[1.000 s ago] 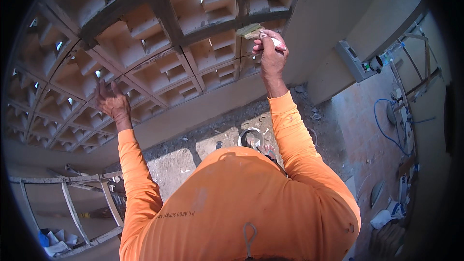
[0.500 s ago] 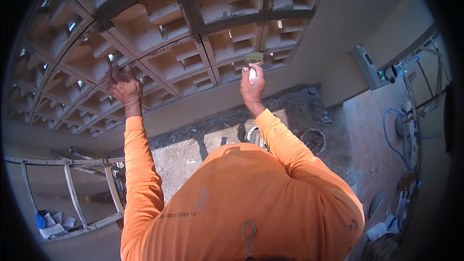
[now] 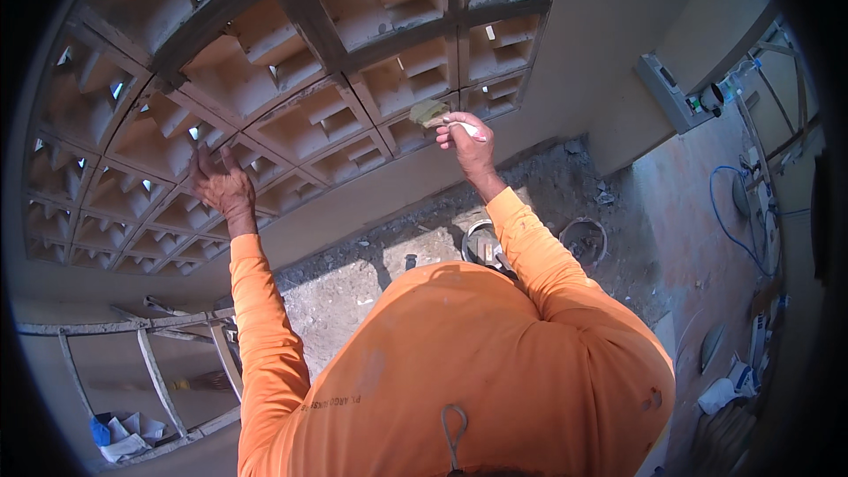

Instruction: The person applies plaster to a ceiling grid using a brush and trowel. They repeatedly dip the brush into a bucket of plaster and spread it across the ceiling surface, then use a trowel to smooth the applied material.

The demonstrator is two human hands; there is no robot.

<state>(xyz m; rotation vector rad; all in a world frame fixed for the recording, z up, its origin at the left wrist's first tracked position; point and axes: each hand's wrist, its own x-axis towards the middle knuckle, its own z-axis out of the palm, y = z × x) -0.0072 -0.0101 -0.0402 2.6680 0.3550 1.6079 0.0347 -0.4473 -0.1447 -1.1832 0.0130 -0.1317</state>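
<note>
In front of me rises a wall of pale ventilation blocks (image 3: 291, 128) with stepped recesses and dark grey joints. My right hand (image 3: 473, 155) grips the whitish handle of a paintbrush (image 3: 430, 112). Its broad, greenish-yellow head points left, over the lower blocks near their right end; whether the bristles touch the wall is hard to tell. Farther left, my left hand (image 3: 225, 190) is raised with its fingers apart, against or just in front of the block edges. It holds nothing.
A bucket (image 3: 480, 240) stands below my right arm, and a second round container (image 3: 585, 243) sits to its right on rubble-strewn ground (image 3: 344, 291). A frame like a ladder (image 3: 146, 362) stands at lower left. Blue hose (image 3: 729, 221) and bags (image 3: 729, 389) lie at right.
The paintbrush has swung from pointing up to pointing left, and my right wrist has turned with it. My left hand stays by the blocks. The whole view has shifted slightly.
</note>
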